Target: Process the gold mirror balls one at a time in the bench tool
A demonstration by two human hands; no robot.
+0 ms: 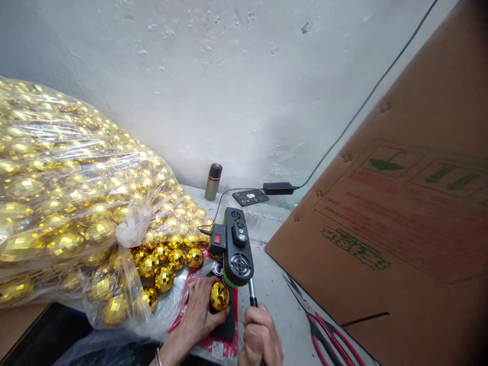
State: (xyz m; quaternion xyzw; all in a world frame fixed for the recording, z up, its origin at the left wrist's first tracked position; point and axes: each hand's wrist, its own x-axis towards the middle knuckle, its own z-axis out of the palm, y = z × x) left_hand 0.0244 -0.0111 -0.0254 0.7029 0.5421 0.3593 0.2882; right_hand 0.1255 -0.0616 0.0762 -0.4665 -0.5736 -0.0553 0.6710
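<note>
A gold mirrored ball (219,296) sits under the head of a black machine (238,249) with round vents and a red switch. My left hand (200,307) is closed round the ball's left and lower side, thumb and fingers on it. On the right, my right hand (261,333) is wrapped round the dark grip of the machine's metal lever (252,294). A black base plate (224,325) lies beneath the ball, on top of red plastic (218,347). Several loose gold balls (164,279) lie left of the machine, at the mouth of a clear bag.
The large clear bag of gold balls (57,178) fills the left. A bottle (213,182), a dark phone-shaped item (250,197) and a black power adapter (278,188) are near the wall. Red-handled scissors (324,330) lie beside a cardboard box (400,213) at right.
</note>
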